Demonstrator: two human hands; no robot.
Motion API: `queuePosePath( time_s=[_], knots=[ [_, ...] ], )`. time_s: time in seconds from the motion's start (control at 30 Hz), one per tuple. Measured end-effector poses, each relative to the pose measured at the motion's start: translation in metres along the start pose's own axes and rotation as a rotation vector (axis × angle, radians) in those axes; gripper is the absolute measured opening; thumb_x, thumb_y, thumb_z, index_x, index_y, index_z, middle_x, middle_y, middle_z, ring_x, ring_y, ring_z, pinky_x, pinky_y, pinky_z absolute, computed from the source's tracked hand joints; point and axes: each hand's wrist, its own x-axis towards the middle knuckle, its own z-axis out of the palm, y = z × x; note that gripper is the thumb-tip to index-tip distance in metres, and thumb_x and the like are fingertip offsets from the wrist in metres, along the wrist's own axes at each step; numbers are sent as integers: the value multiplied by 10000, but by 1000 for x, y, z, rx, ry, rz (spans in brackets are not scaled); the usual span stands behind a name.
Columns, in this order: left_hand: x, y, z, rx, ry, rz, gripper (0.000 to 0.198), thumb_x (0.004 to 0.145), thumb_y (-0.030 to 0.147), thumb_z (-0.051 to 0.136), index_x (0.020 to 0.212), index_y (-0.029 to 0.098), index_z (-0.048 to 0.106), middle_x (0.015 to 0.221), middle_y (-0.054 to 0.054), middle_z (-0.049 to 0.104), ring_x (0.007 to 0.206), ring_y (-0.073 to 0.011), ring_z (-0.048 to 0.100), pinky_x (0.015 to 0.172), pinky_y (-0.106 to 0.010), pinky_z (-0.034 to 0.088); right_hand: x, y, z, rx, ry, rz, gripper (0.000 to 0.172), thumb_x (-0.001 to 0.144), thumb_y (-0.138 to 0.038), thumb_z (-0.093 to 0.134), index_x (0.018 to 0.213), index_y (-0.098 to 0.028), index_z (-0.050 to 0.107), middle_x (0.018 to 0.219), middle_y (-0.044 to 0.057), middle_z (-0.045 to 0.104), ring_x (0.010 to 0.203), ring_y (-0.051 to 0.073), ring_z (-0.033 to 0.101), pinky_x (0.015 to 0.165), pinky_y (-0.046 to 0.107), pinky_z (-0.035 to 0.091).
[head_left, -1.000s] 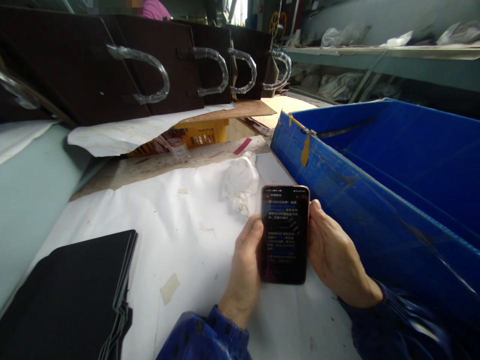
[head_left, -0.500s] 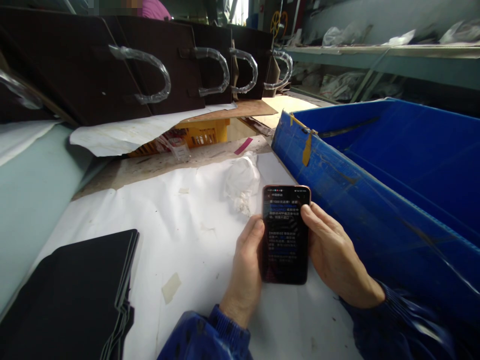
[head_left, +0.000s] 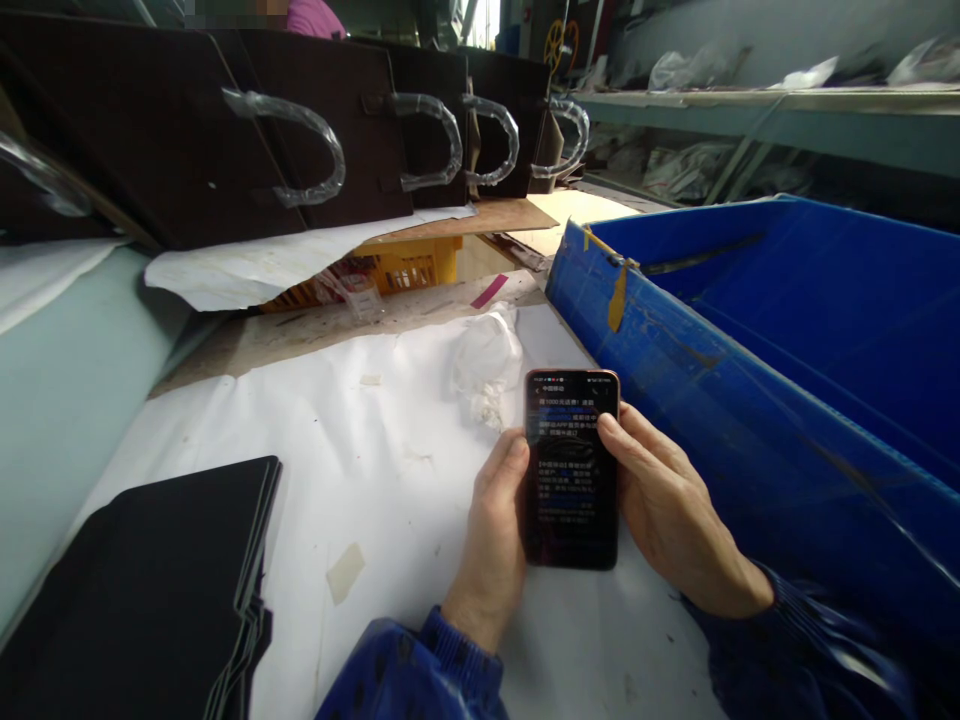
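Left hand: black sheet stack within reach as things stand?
Probably yes: only white paper with a beige scrap shows between left hand and black sheet stack, though the hand holds the smartphone.

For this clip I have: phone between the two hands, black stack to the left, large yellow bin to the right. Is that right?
Not quite: the head view shows the large bin to the right is blue, not yellow. The phone is between the left hand and right hand, with the black stack to the left.
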Motion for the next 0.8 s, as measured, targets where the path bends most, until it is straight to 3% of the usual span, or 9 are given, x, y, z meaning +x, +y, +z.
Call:
queuePosePath(
  time_s=[0.1,0.23,0.3,0.4,0.67,0.8],
  knots=[
    [0,-1,0,13,11,1,213,948,351,577,1043,228,724,989,-5,725,1061,-196,617,856,-282,483,3,6,-4,-89,67,-82,377,928,-519,631,1194,-252,631,1251,53,689,1180,262,632,961,399,554],
    [0,3,0,-9,29,36,226,962,347,549,1043,218,715,980,-14,721,1062,-203,617,853,-290,484,4,8,-10,-262,181,-324,398,990,-521,539,1339,-333,564,1348,40,628,1212,236,604,998,408,512],
    [0,7,-2,-29,39,55,224,968,332,538,1043,214,714,941,-13,716,1053,-204,621,868,-298,484,2,6,-11,-361,160,-489,309,1022,-489,488,1238,-355,662,1377,25,599,1243,240,568,1002,413,489],
    [1,13,-4,-16,51,86,213,972,321,536,1015,210,713,957,-12,715,1057,-200,621,894,-302,480,-2,1,-10,-490,54,-657,348,1043,-453,455,996,-340,781,1388,12,576,1240,238,544,1014,416,453],
    [4,13,-8,-66,74,94,214,955,330,528,947,206,703,958,-14,729,1036,-206,637,933,-319,479,2,7,-12,-693,-24,-710,320,1044,-395,480,1066,-299,784,1478,63,502,1226,241,553,918,418,474],
    [5,12,-8,-91,71,99,212,951,327,526,913,202,692,928,-16,723,1001,-208,646,900,-322,499,3,9,-13,-708,-35,-705,461,1043,-415,470,733,-251,770,1487,29,527,1240,264,546,892,423,454]
  ],
)
